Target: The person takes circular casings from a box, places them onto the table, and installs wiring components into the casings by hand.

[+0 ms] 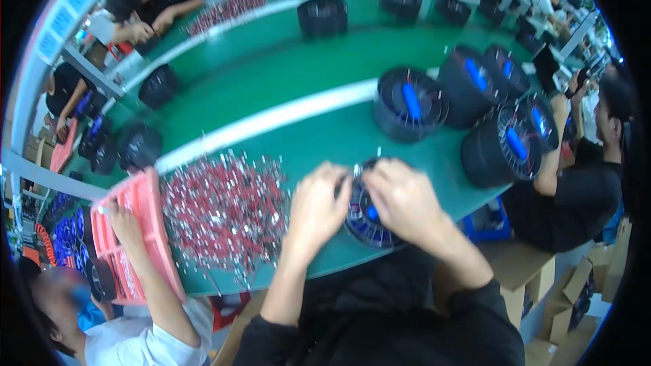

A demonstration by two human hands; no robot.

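Close in front of me on the green bench stands a round black housing (375,236) with a ribbed ring and a blue part inside, largely covered by my hands. My left hand (317,203) is at its left rim, thumb and fingers closed in a pinch. Over its right side bends my right hand (405,196), fingers drawn together and pointing down into the top. A small pale metallic bit shows between the fingertips, too blurred to name. Left of my left hand lies a wide heap of short red wires (227,213) with silvery ends.
Several black housings with blue cylinders (411,102) stand at the right. A pink compartment tray (159,230) borders the wire heap, where a co-worker's hand (122,220) reaches in. More black housings (322,17) sit on the green belt (258,61) beyond a white rail. People work around.
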